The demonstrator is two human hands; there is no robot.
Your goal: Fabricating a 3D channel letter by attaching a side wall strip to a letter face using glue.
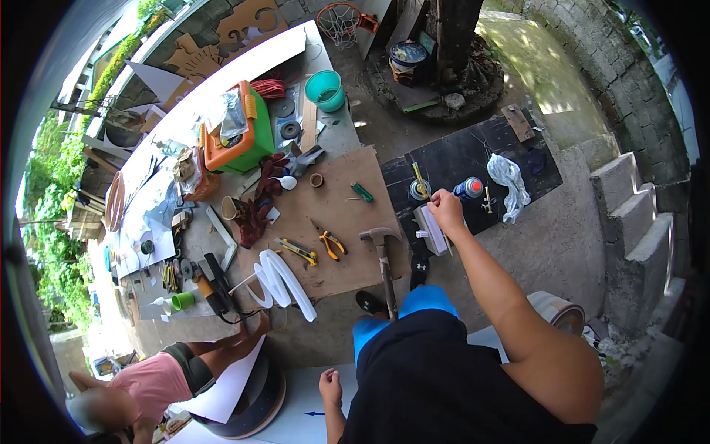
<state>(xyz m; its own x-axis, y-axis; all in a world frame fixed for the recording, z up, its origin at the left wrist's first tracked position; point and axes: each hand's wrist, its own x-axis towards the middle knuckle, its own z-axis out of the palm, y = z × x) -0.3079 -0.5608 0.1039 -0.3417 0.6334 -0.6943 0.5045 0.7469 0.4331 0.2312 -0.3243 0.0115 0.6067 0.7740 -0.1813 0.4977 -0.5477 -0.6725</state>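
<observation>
My right hand (447,213) reaches out over the black board, its fingertips pinched together beside a gas canister with a brass torch head (420,187). What the fingers hold, if anything, is too small to make out. Just below that hand is a pale lilac-white block-like piece (431,230). A spray can with a red top (469,188) stands close by on the right. Down by my side, my left hand (330,388) is loosely curled, with nothing seen in it. A hammer (383,255) lies at the brown board's near right edge, its handle pointing toward me.
The brown board (355,177) bears orange pliers (332,244), a yellow cutter knife (297,251), a green screwdriver (362,192) and curled white strips (285,285). Behind them stands a green-orange toolbox (235,137). Another person (148,392) is at lower left. Concrete steps (629,214) rise at right.
</observation>
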